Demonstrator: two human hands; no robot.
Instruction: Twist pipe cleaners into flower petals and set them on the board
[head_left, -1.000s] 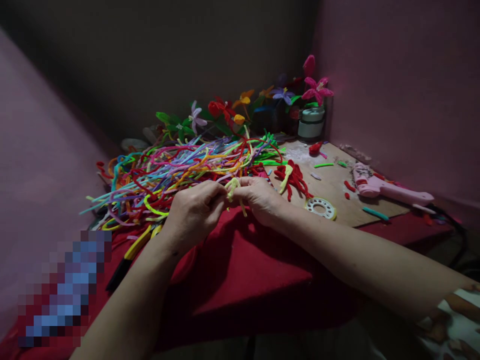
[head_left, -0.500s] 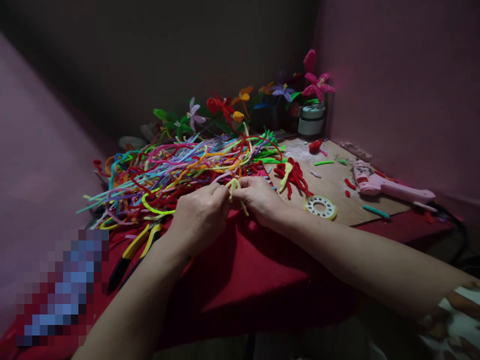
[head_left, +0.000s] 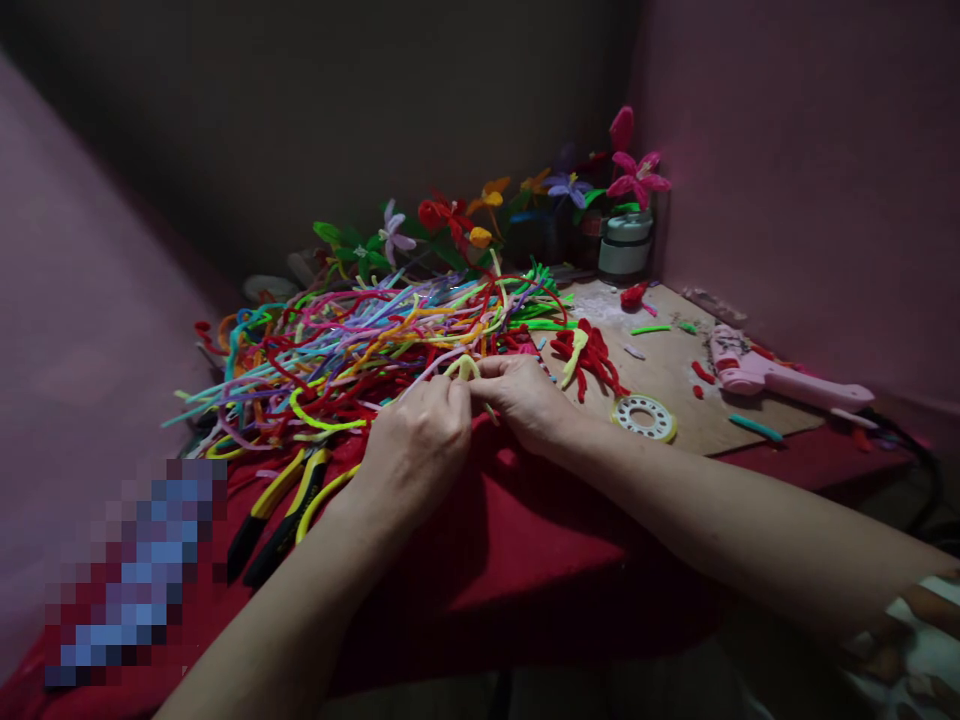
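A pale yellow pipe cleaner (head_left: pixel 468 366), bent into loops, is pinched between both hands above the front of the red cloth. My left hand (head_left: pixel 424 430) is closed on its left side, with the back of the hand facing me. From the right, my right hand (head_left: pixel 521 395) grips the same piece between thumb and fingers; a short end pokes out below. Just behind the hands lies a big heap of coloured pipe cleaners (head_left: pixel 360 335). Right of them, a red pipe-cleaner piece with a pale yellow part (head_left: pixel 592 360) rests on the board.
Yellow-and-black pliers (head_left: pixel 277 515) lie left of my left forearm. On the brown board (head_left: pixel 675 350) are a white-and-yellow ring spool (head_left: pixel 643 418), a pink glue gun (head_left: pixel 787 380) and scraps. Pipe-cleaner flowers (head_left: pixel 450 215) stand behind the heap, beside a lidded jar (head_left: pixel 624 245).
My left hand has shifted slightly right and turned over the pipe cleaner, whose lower end now shows less. More of the pliers and a yellow curved piece beside them are visible.
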